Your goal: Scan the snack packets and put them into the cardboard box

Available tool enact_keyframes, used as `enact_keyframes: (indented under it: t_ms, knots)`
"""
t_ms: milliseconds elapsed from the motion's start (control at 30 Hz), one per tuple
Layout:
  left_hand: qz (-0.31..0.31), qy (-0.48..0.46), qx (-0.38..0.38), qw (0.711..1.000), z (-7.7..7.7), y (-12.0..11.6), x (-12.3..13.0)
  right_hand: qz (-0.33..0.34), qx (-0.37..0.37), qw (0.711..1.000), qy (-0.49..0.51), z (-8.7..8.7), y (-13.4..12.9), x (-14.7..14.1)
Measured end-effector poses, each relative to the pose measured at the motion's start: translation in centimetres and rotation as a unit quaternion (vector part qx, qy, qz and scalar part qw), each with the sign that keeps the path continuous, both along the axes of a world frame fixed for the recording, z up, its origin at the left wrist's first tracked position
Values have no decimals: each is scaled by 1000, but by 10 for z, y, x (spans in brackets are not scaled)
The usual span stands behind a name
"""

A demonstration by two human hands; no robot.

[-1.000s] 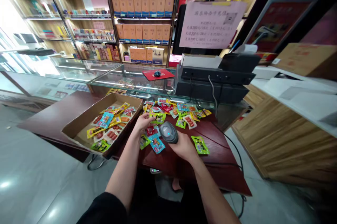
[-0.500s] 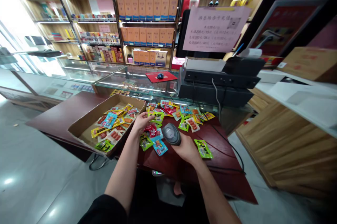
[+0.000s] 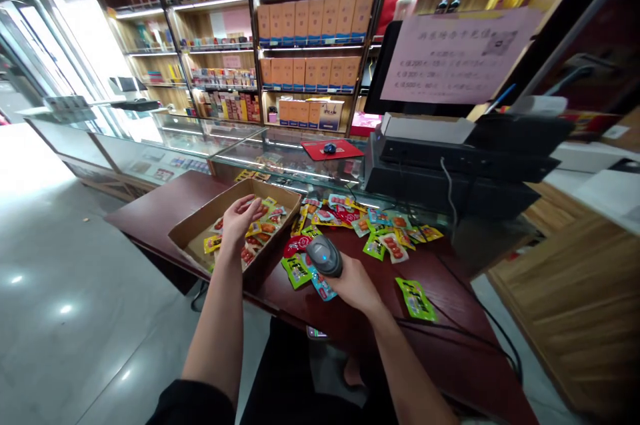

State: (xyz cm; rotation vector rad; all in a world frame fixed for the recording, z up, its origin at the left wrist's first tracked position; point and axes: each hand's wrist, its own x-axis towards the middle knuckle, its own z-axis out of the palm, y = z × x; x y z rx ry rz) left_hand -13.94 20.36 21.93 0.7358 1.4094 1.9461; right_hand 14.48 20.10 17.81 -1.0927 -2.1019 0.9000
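My right hand (image 3: pixel 354 282) grips a dark grey barcode scanner (image 3: pixel 324 256), whose head has a small blue light. The scanner hovers above a blue snack packet (image 3: pixel 324 286) on the dark red table and hides part of it. Beside that packet lie a green snack packet (image 3: pixel 297 270) and a red packet (image 3: pixel 296 245). Over the cardboard box (image 3: pixel 186 246) my left hand (image 3: pixel 239 217) hangs with loosely curved fingers, a little apart, and nothing visible in them. Several small snack packets (image 3: pixel 266 230) lie in the box, partly hidden by that hand.
More snack packets (image 3: pixel 345 213) are heaped at the table's back. A single green packet (image 3: pixel 416 298) lies to the right, near black cables (image 3: pixel 450 328). Behind stand a glass counter (image 3: pixel 285 153), a mouse (image 3: pixel 329 148) on a red mat and a monitor with a pink paper sign (image 3: pixel 450 58).
My left hand has moved left from the packets on the table to above the box. A blue light now shows on the scanner. The view has shifted left.
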Motion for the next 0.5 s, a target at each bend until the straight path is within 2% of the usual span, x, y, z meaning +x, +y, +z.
enact_keyframes:
  t_ms: [200, 333, 500]
  knots:
    - [-101, 2, -28, 995, -9, 28, 57, -48, -2, 999, 8, 2, 0, 27]
    - [-181, 5, -32, 983, -24, 54, 107, -112, 13, 993, -28, 3, 1, 57]
    - [-269, 64, -67, 959, -45, 81, 172, -170, 4, 984, -50, 0, 4, 97]
